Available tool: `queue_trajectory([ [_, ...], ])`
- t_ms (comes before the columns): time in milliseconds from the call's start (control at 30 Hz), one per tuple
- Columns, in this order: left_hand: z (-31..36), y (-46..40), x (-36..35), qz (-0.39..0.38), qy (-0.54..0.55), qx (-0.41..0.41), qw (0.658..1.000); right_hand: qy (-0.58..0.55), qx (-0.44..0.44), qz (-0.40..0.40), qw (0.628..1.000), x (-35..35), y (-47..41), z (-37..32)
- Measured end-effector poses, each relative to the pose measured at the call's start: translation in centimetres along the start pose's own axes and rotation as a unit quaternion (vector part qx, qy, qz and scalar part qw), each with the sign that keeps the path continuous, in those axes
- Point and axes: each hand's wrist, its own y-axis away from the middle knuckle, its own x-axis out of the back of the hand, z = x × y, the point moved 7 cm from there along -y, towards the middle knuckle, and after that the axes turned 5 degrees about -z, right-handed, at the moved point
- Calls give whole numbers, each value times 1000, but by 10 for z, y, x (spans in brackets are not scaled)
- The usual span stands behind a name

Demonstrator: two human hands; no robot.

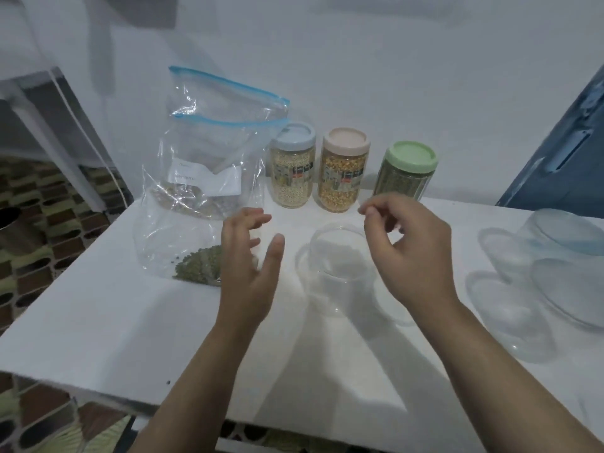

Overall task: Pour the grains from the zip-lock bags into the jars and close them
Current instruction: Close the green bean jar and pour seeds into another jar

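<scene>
On the white table [98, 338] we see three closed jars in a row at the back: a blue-lidded jar of pale grains [292, 165], a pink-lidded jar of yellow grains [343, 170] and a green-lidded jar of green grains [405, 171]. Left of them stand two clear zip-lock bags with blue strips [209, 152], and the front one has green grains [199, 264] at its bottom. Our left hand [250, 266] is spread wide beside that bag, holding nothing, and our right hand [408, 250] hangs loosely curled over an open clear plastic jar [336, 269], holding nothing.
</scene>
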Motion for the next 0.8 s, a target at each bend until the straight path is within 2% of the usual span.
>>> queue_trajectory([
  [167,-16,-57,67,90,-48,18,995,-44,9,-20,999,-59,-47,-46],
  [300,-54,-106,109,92,-113,65,987,-53,-26,8,998,-118,-81,-55],
  [400,-97,-141,131,64,-198,133,969,-32,-151,11,988,-161,-105,-35],
  [467,-136,-159,144,21,-208,235,949,-73,-249,-8,966,-186,-111,-18],
  [533,-168,-164,147,-30,-127,346,929,-127,-302,8,945,-202,-109,-8],
  [600,-180,-163,145,-66,-43,375,924,-168,-325,38,930,-208,-103,-8],
  [700,-172,-164,148,-46,58,310,948,-174,-298,67,936,-201,-98,-26],
  [800,-144,-169,154,-29,164,216,962,-72,-227,60,969,-186,-96,-57],
])
